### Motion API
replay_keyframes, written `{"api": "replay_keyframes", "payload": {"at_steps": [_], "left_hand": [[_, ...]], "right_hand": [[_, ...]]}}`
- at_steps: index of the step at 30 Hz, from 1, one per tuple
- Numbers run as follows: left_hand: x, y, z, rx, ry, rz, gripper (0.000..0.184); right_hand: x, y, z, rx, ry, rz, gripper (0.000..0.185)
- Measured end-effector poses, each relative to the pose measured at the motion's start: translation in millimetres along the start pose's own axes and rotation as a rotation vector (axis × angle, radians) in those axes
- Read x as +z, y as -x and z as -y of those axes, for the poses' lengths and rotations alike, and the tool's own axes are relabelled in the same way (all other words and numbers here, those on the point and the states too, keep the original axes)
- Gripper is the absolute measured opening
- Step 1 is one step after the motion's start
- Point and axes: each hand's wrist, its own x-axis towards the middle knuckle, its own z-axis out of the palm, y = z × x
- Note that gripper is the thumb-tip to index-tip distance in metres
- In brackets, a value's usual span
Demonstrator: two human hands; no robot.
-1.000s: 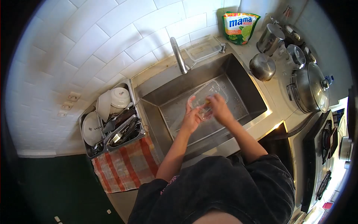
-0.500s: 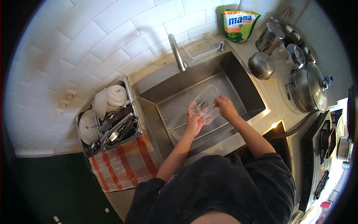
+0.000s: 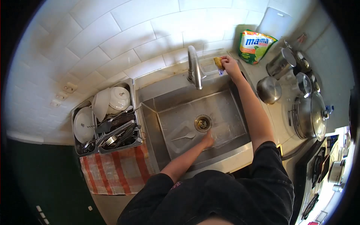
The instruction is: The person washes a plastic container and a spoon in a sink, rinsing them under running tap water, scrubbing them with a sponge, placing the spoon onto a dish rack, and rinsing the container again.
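My right hand (image 3: 230, 66) is raised at the sink's back right corner, pinching a yellowish sponge (image 3: 218, 63) above the clear container (image 3: 210, 66) behind the sink. Down in the steel sink (image 3: 195, 101), my left hand (image 3: 207, 140) is low near the front, beside a clear plastic container (image 3: 224, 129). Its fingers are mostly hidden, and its grip is unclear. Near it are the round drain (image 3: 203, 123) and a pale spoon-like utensil (image 3: 184, 136) in another clear container. The faucet (image 3: 194, 67) stands left of my right hand.
A dish rack (image 3: 107, 116) with plates, bowls and cutlery stands left, above a striped cloth (image 3: 116, 170). A green detergent pouch (image 3: 256, 47), an upturned steel pot (image 3: 269, 90) and a large lidded pot (image 3: 309, 116) are right. The stove (image 3: 315, 168) lies beyond.
My right hand has moved from the container over the sink up to the back corner with the sponge. My left hand has gone lower and right. The view has shifted, and the drain now shows.
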Motion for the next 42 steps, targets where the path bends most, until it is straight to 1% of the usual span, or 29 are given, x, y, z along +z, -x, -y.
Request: {"api": "replay_keyframes", "payload": {"at_steps": [1,3,5,6,8,9,10,12,13,14,16,19,20,22,25,27,28,29,30,31,32,33,34,35,38,40,42], "left_hand": [[-8,-1,-6,-0.069,-0.095,0.066,0.046],[-43,10,-44,-0.214,-0.282,0.202,0.037],[-114,32,-110,-0.196,-0.330,0.169,0.025],[-144,37,-122,-0.186,-0.357,0.156,0.022],[-170,42,-90,-0.262,-0.488,0.056,0.017],[-187,50,-76,-0.290,-0.513,0.107,0.016],[-200,55,-66,-0.318,-0.532,0.155,0.017],[-187,55,-16,-0.283,-0.559,0.114,0.017],[-176,64,1,-0.273,-0.570,0.105,0.018],[-170,70,3,-0.312,-0.588,0.108,0.019],[-163,62,3,-0.367,-0.636,0.098,0.021],[-154,48,9,-0.365,-0.685,0.156,0.023],[-153,45,13,-0.354,-0.722,0.210,0.023],[-154,39,13,-0.330,-0.795,0.317,0.023],[-183,42,-12,-0.366,-0.607,0.290,0.023],[-200,46,-25,-0.301,-0.520,0.227,0.023],[-210,47,-33,-0.267,-0.480,0.195,0.024],[-223,49,-51,-0.378,-0.214,0.184,0.025],[-237,52,-76,-0.484,0.055,0.173,0.027],[-248,55,-99,-0.584,0.326,0.159,0.029],[-253,59,-118,-0.551,0.476,0.121,0.031],[-253,64,-136,-0.515,0.624,0.085,0.033],[-250,68,-148,-0.476,0.771,0.050,0.035],[-244,69,-156,-0.432,0.806,0.025,0.037],[-228,70,-177,-0.305,0.869,-0.047,0.040],[-227,73,-193,-0.236,0.860,-0.105,0.039],[-232,81,-212,-0.265,0.832,-0.061,0.039]], "right_hand": [[9,-24,-14,-0.014,0.095,-0.018,0.016],[22,-62,-46,-0.041,0.282,-0.051,0.017],[26,-74,-56,-0.165,0.441,-0.027,0.019],[29,-78,-59,-0.228,0.518,-0.020,0.020],[32,-72,-35,-0.306,0.792,0.001,0.022],[35,-66,-23,-0.343,0.929,0.016,0.023],[39,-65,-20,-0.325,1.004,0.090,0.025],[50,-66,-18,-0.289,1.156,0.254,0.029],[56,-69,-21,-0.142,1.144,0.276,0.027],[57,-77,-35,-0.196,1.152,0.253,0.024],[58,-79,-36,-0.235,1.174,0.229,0.025],[52,-90,-45,-0.244,1.052,0.191,0.024],[47,-90,-48,-0.287,0.999,0.101,0.024],[39,-66,-15,-0.373,0.888,-0.080,0.024],[30,-3,32,-0.225,0.475,-0.252,0.028],[10,19,1,-0.179,0.295,-0.201,0.033],[8,44,-2,-0.076,0.234,-0.179,0.033],[7,76,-2,0.026,0.171,-0.159,0.032],[7,105,-6,0.108,-0.082,-0.019,0.030],[17,134,-1,0.129,-0.208,0.011,0.030],[21,154,-20,0.159,-0.315,0.122,0.032],[28,175,-9,0.169,-0.260,0.194,0.033],[37,189,-8,0.154,-0.252,0.219,0.031],[47,199,-10,0.138,-0.243,0.242,0.029],[74,226,-5,-0.374,0.248,0.030,0.021],[79,245,-1,-0.426,0.238,0.001,0.019],[77,246,1,-0.452,0.229,-0.038,0.018]]}}
